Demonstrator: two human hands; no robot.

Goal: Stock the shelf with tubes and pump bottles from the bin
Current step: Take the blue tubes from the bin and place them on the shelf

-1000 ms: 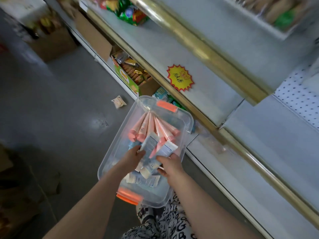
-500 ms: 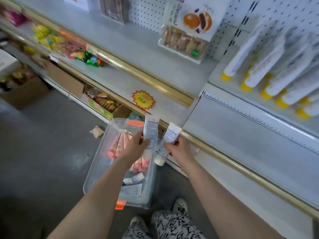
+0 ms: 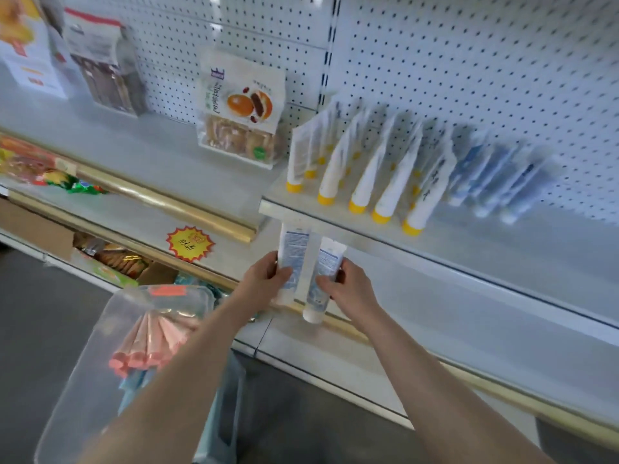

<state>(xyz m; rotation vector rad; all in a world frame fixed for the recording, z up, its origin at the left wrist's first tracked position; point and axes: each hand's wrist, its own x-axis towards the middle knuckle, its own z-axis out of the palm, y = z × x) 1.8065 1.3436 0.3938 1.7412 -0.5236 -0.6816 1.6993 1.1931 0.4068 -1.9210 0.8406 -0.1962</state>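
Observation:
My left hand point(image 3: 268, 279) grips a white tube with blue print point(image 3: 293, 249), held upright. Beside it my right hand point(image 3: 348, 289) holds a second white and blue tube point(image 3: 321, 279), cap down. Both tubes are raised just below the front edge of the upper shelf point(image 3: 469, 236). On that shelf stand several white tubes with yellow caps point(image 3: 368, 175) and, to their right, several blurred blue and white tubes point(image 3: 502, 182). The clear plastic bin point(image 3: 83, 380) sits on the floor at lower left, with several pink tubes point(image 3: 150, 343) inside.
A snack bag point(image 3: 241, 108) and other packets lean against the pegboard point(image 3: 469, 61) on the left shelf section. A yellow starburst price tag point(image 3: 191, 242) lies on the lower shelf. Brass rails point(image 3: 160, 199) edge the shelves. A cardboard box of snacks point(image 3: 110, 259) sits below.
Both hands lifted the two white tubes out of the bin and up towards the upper shelf. My view tilted up from the bin to the shelf.

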